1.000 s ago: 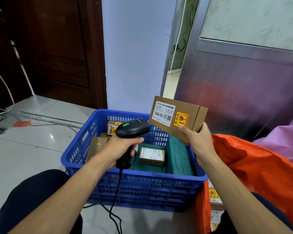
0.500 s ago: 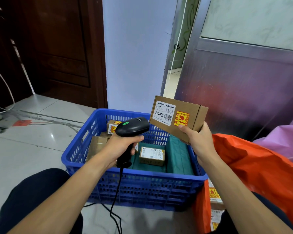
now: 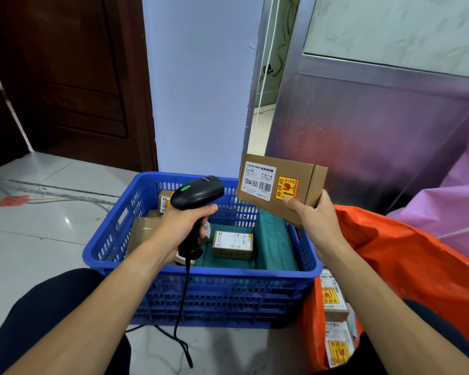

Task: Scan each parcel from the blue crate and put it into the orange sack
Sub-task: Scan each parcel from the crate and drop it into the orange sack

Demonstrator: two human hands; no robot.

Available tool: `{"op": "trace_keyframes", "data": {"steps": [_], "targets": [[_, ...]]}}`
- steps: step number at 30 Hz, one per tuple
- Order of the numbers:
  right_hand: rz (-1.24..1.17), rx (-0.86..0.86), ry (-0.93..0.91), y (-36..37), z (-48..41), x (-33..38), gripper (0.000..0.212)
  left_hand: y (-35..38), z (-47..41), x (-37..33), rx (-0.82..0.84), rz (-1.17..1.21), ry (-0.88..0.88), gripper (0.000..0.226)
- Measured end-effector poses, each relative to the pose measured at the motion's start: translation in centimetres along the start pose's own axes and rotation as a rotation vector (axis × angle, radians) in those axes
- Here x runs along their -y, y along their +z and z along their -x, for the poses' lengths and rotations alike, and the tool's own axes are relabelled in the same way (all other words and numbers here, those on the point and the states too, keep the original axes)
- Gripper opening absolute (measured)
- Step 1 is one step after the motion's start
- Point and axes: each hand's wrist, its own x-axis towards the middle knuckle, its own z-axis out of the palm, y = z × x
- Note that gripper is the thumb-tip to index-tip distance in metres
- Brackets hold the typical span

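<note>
My right hand (image 3: 316,221) grips a brown cardboard parcel (image 3: 279,185) by its lower corner, its white barcode label and orange fragile sticker facing me, held above the blue crate's (image 3: 201,282) far right side. My left hand (image 3: 184,226) grips the handle of a black barcode scanner (image 3: 197,196), whose head points toward the parcel from its left. Inside the crate lie several more parcels, one small labelled box (image 3: 233,244) on a green lining. The orange sack (image 3: 417,266) stands open to the right, with labelled parcels (image 3: 333,301) visible inside.
The scanner's black cable (image 3: 183,307) hangs down over the crate's front to the tiled floor. A purple sack (image 3: 460,207) sits behind the orange one. A metal panel and a blue wall stand behind the crate. My knees frame the crate below.
Almost nothing differs: the parcel and scanner stay in the same spot, with the parcel raised very slightly.
</note>
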Motion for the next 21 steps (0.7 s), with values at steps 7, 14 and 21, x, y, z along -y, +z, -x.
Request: {"op": "trace_keyframes", "data": {"steps": [7,14,21], "targets": [[0.032,-0.063,0.000,-3.1,0.2,-0.3,0.047,2.2,-1.2,0.1,0.048,0.010,0.019,0.013],[0.083,-0.129,0.010,-6.7,0.7,-1.6,0.043,4.8,-2.0,0.6,0.023,0.045,-0.010,0.015],[0.138,-0.295,0.010,-12.2,1.8,-2.1,0.050,9.3,-2.3,1.8,0.093,0.047,-0.040,0.010]]}}
